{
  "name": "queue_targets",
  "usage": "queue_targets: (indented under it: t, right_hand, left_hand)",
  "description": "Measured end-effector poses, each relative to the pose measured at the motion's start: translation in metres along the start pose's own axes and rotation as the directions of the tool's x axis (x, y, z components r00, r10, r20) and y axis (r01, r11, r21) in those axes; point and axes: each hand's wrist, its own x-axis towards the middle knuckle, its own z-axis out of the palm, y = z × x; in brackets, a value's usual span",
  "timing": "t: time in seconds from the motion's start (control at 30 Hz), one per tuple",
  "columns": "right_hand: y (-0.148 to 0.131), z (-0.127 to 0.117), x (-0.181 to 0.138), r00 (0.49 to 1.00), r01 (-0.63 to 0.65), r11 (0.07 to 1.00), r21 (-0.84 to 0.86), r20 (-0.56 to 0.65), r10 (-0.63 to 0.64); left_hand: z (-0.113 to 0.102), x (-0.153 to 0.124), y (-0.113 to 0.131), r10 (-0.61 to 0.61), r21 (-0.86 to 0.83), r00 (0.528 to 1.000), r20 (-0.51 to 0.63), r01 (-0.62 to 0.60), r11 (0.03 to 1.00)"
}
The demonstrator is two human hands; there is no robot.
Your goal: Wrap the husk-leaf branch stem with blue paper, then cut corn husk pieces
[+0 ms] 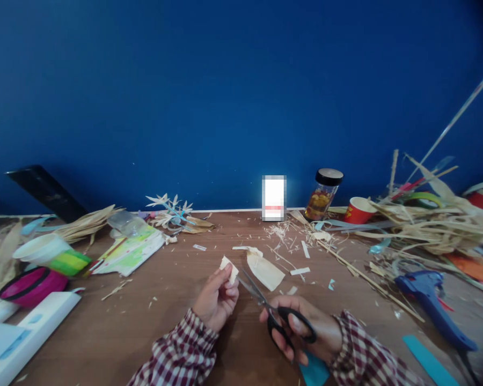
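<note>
Between the thumb and fingers of my left hand (218, 296) is a small cream piece of dried husk (228, 268). My right hand (306, 324) has its fingers through the black handles of a pair of scissors (269, 307). The blades are parted a little and point up and left, their tips close to the husk piece; whether they touch it I cannot tell. Just beyond the scissors, a larger pale husk (265, 269) lies flat on the table. A blue-green strip (314, 370) lies under my right hand, partly hidden by it.
Narrow trimmings (284, 236) litter the brown table (153, 327). A blue glue gun (430, 305) lies at right, near a husk pile (434, 228), a red paper cup (359, 210) and a dark-lidded jar (324, 194). On the left are a magenta bowl (34, 287) and a white power strip (36, 335).
</note>
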Motion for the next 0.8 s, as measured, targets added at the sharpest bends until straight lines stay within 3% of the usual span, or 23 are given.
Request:
queue_targets:
  t: [0.8]
  right_hand:
    - [-0.0035,-0.0002,-0.0019,1.0,-0.005,1.0,0.009,0.012,0.005]
  left_hand:
    - [-0.0026,-0.0008,0.0012,0.019,0.029,0.997,0.076,-0.021,0.999]
